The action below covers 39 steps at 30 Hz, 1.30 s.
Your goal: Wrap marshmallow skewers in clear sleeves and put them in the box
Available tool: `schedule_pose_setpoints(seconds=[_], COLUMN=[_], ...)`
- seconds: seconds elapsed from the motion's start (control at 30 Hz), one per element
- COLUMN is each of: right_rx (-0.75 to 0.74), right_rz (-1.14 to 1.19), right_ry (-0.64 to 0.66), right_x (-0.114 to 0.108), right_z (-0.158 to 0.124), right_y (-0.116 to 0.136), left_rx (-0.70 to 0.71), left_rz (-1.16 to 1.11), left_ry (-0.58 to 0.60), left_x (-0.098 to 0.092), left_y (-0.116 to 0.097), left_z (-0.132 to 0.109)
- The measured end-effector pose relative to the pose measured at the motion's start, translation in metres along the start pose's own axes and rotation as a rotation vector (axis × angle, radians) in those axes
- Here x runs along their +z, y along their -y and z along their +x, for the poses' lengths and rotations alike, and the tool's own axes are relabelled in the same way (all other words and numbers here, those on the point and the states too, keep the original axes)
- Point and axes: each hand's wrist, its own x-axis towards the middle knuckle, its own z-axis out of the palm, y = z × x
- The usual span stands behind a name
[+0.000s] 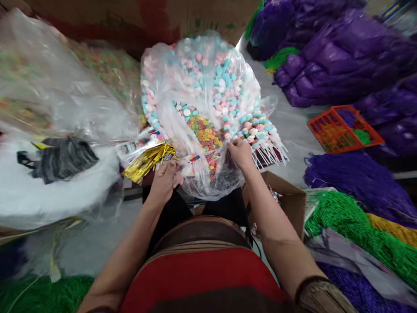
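Both the left hand and right hand are pinching the clear bag mid-frame, ideally keeping its plastic gently taut.

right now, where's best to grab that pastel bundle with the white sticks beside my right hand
Probably by the white sticks, from the near right side: they fan out that way, beyond the round pieces of the pastel bundle, beside your right hand.

An orange basket sits near wrapped purple bundles, violet strands and green strands.
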Motion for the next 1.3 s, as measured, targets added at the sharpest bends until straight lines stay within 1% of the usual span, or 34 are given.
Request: schedule_pose_setpoints(seconds=[0.13, 0.2, 0.27, 0.4, 0.53, 0.63, 0.83, 0.93, 1.03, 1.17, 1.23, 1.3], right_rx=[-0.051, -0.093, -0.141, -0.23, -0.336, -0.424, -0.54, -0.576, -0.606, -0.634, -0.629, -0.582], right_rz=[0.219, 0.359, 0.434, 0.44, 0.406, 0.376, 0.272, 0.227, 0.192, 0.172, 0.176, 0.206], right_ry=[0.004, 0.044, 0.077, 0.096, 0.114, 0.123, 0.114, 0.106, 0.105, 0.116, 0.14, 0.177], right_x=[-0.011, -0.016, -0.021, -0.034, -0.047, -0.055, -0.064, -0.066, -0.068, -0.073, -0.077, -0.08], right_z=[-0.022, -0.035, -0.05, -0.077, -0.094, -0.101, -0.104, -0.104, -0.103, -0.103, -0.104, -0.104], right_y=[-0.007, -0.01, -0.012, -0.017, -0.021, -0.023, -0.022, -0.021, -0.019, -0.018, -0.019, -0.021], left_rx=[0.016, 0.019, 0.031, 0.055, 0.052, 0.051, 0.064, 0.062, 0.071, 0.115, 0.138, 0.165], left_rz=[-0.078, -0.115, -0.136, -0.141, -0.142, -0.124, -0.078, -0.039, -0.003, 0.04, 0.086, 0.132], left_ry=[0.086, 0.13, 0.174, 0.246, 0.257, 0.257, 0.328, 0.31, 0.294, 0.285, 0.272, 0.254], left_x=[-0.006, -0.007, -0.007, -0.003, -0.002, -0.004, -0.007, -0.008, -0.009, -0.014, -0.018, -0.023], left_y=[-0.002, -0.003, -0.004, -0.005, -0.005, -0.004, -0.005, -0.005, -0.005, -0.003, -0.001, 0.002], left_z=[0.003, 0.005, 0.006, 0.006, 0.005, 0.004, 0.002, 0.001, -0.001, 0.0, 0.001, 0.003])
